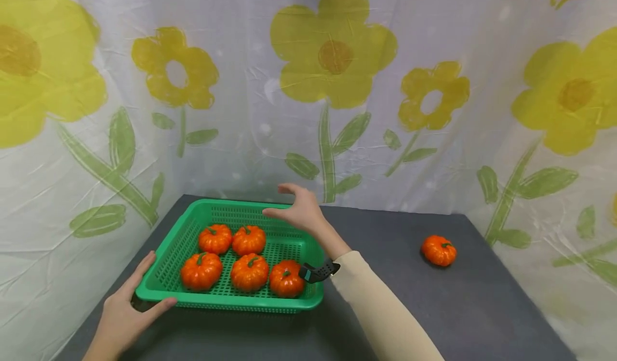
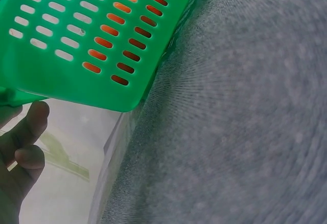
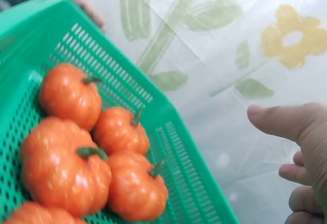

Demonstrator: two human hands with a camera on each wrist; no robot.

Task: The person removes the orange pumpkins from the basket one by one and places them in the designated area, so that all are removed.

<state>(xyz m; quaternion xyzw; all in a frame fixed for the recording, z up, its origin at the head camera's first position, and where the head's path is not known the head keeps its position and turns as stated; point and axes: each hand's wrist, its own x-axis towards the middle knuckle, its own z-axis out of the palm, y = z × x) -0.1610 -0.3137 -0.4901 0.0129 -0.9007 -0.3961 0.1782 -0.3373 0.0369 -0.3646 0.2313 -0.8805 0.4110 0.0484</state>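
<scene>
A green plastic basket with slotted walls stands on the dark table, and several small orange pumpkins with green stems lie inside it. At the basket's near left corner is my left hand, thumb at the front rim and fingers stretched along the outside of the left rim. In the left wrist view its fingertips come right beneath the rim. My right hand is raised over the basket's far right part, thumb and fingers spread apart with nothing between them. The right wrist view shows that hand's thumb beyond the basket wall.
One more orange pumpkin sits by itself on the right side of the dark table. White cloth printed with yellow flowers hangs behind the table and along both sides. A black band is on my right wrist.
</scene>
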